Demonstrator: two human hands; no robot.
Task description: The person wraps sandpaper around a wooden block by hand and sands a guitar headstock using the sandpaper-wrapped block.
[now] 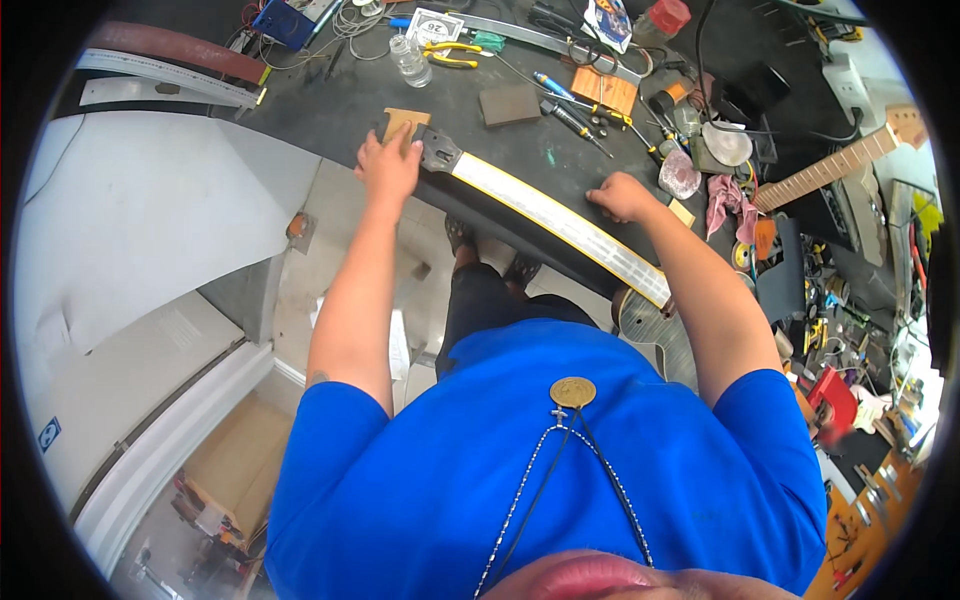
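A guitar lies along the bench's near edge, its long neck (560,222) covered in whitish strips with yellow borders. Its dark headstock (440,150) is at the left, and part of its grey body (645,318) shows beyond my right forearm. My left hand (391,168) is closed over the near side of a flat tan block (407,121) beside the headstock. On the bench, behind the neck, rests my right hand (622,197) with its fingers curled in. Whatever those fingers hold, if anything, is hidden. A small pale block (681,214) sits near my right wrist.
Farther back are a grey-brown block (510,105), a glass bottle (410,62), yellow-handled pliers (452,55) and a screwdriver (577,127). Tools and cables crowd the right side, where another guitar neck (828,172) leans. Long straightedges (170,75) lie at the far left.
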